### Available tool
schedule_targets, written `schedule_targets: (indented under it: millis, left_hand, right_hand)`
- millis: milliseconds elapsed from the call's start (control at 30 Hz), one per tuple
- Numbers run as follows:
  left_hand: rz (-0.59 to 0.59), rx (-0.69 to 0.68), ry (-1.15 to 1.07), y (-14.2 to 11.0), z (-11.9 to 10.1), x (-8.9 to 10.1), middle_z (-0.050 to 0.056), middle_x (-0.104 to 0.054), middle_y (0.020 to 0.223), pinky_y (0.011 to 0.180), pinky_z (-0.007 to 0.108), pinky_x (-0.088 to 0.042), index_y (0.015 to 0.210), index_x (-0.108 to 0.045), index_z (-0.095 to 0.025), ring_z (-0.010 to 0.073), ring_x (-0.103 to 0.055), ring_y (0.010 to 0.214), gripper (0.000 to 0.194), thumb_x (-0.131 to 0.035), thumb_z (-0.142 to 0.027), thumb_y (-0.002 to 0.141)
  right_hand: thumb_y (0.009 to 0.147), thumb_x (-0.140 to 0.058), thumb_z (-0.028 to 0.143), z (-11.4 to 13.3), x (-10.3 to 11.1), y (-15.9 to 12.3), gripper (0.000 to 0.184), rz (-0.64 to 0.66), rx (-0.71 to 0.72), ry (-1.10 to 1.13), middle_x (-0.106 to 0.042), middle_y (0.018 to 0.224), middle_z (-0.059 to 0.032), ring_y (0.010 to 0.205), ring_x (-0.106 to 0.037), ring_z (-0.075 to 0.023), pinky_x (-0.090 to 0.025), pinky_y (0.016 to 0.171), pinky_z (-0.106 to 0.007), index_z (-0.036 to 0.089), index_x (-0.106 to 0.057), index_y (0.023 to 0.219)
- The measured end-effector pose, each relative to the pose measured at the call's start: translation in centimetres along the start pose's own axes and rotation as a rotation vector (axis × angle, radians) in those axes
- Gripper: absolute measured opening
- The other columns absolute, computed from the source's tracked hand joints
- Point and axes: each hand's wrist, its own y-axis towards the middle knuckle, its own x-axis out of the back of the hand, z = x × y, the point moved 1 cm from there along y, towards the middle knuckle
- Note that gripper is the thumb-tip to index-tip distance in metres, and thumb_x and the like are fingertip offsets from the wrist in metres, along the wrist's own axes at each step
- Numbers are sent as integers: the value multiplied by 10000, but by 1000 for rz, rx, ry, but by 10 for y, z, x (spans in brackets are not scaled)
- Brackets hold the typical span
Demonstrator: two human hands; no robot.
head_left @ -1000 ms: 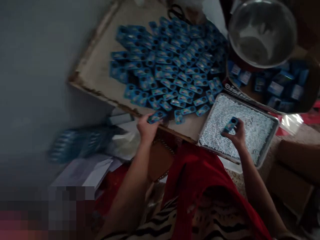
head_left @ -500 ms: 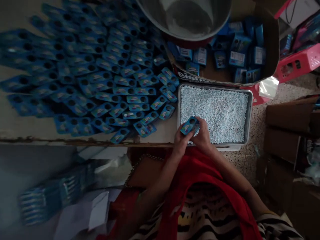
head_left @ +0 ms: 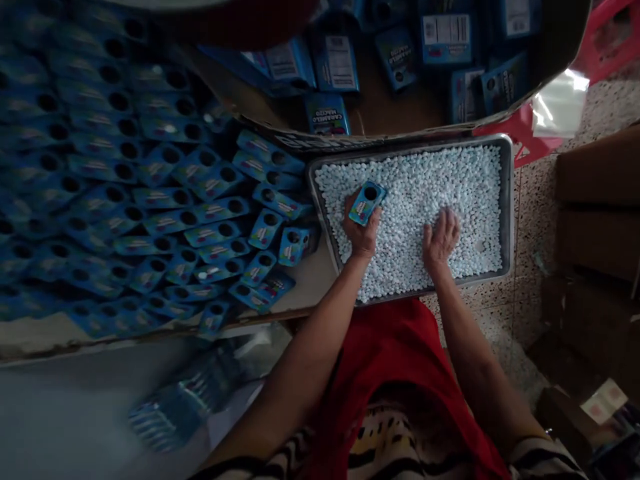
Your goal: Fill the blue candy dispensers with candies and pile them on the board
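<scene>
Left hand (head_left: 361, 235) pinching small blue box (head_left: 367, 202) with round black hole, right hand (head_left: 440, 239) spread flat on white pellets (head_left: 450, 187).

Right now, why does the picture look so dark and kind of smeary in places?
Head view: dim light overall; the white pellets in the tray show brightest. The blue packets at the left edge smear with motion blur. The plastic wrap top right catches glare. The left hand holding a packet looks fairly sharp.

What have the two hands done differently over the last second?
The left hand picked a blue box off the table pile and carried it over the tray of white pellets. The right hand let go of its box and now presses flat on the pellets. The pile of boxes stayed put.
</scene>
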Motion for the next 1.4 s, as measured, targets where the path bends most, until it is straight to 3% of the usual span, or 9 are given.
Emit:
schedule_targets:
  millis: [167, 300, 400, 500, 600, 767, 900, 1067, 1400]
  left_hand:
    - [-56, 142, -17, -42, -15, -49, 130, -685, 1357, 1105, 427, -581, 1390, -538, -194, 232, -715, 1228, 556, -554, -635, 1052]
    - [29, 241, -198, -59, -40, -63, 83, -751, 1206, 1037, 435, -622, 1218, -649, -214, 236, -754, 1114, 462, -573, -628, 1028]
    - [135, 157, -139, -53, -61, -38, 55, -767, 1161, 1032, 414, -626, 1177, -695, -225, 246, -755, 1109, 424, -733, -570, 932]
    - [128, -14, 124, -34, -77, 7, 63, -760, 1222, 1087, 403, -596, 1218, -716, -225, 265, -732, 1189, 402, -822, -334, 847]
    - [165, -137, 344, -16, -83, 41, 66, -768, 1234, 1132, 395, -565, 1210, -743, -227, 266, -722, 1217, 419, -773, -125, 805]
    - [319, -154, 559, -14, -88, 52, 66, -782, 1243, 1116, 388, -570, 1238, -765, -237, 270, -724, 1217, 517, -674, -9, 783]
    - [406, -178, 675, -24, -102, 52, 75, -785, 1254, 1095, 413, -557, 1289, -755, -232, 298, -714, 1211, 534, -696, -52, 790]
    - [448, -205, 771, -27, -110, 58, 96, -782, 1246, 1054, 446, -540, 1322, -755, -229, 332, -703, 1163, 551, -703, -71, 797]
    - [477, -182, 787, -27, -105, 63, 102, -778, 1245, 1070, 463, -519, 1326, -753, -240, 339, -682, 1172, 498, -764, -137, 839]
  right_hand:
    - [971, -548, 569, 35, -41, -1, 464, -82, 22, 408, -579, 1531, -98, 1554, -457, -276, -353, 1325, -580, 316, -641, 1349]
    - [911, -546, 600, 36, -39, 12, 414, -242, -275, 836, -693, 1266, -77, 1327, -612, -258, -473, 1224, -529, 294, -650, 1170]
    - [859, -556, 639, 34, -28, 20, 432, -163, -462, 1121, -736, 1091, -60, 1146, -689, -272, -582, 1067, -517, 279, -660, 1076]
    - [766, -695, 586, 40, -9, 19, 396, -19, -585, 1386, -739, 922, -30, 929, -708, -240, -625, 916, -442, 260, -672, 990]
    - [760, -763, 531, 60, 15, 10, 353, 114, -569, 1568, -719, 836, 2, 813, -684, -193, -612, 822, -371, 260, -688, 973]
    - [822, -738, 573, 116, 43, -4, 336, 296, -350, 1588, -729, 897, -23, 803, -675, -188, -608, 799, -373, 263, -693, 943]
    - [823, -727, 540, 144, 46, -9, 293, 301, -244, 1563, -677, 832, -18, 892, -691, -208, -612, 899, -398, 261, -690, 907]
    - [837, -679, 551, 153, 42, -10, 282, 277, -170, 1468, -662, 869, -21, 993, -700, -227, -587, 969, -416, 276, -687, 900]
    - [875, -679, 642, 169, 53, -9, 368, 283, -145, 1419, -660, 944, -22, 854, -636, -181, -571, 901, -374, 274, -693, 872]
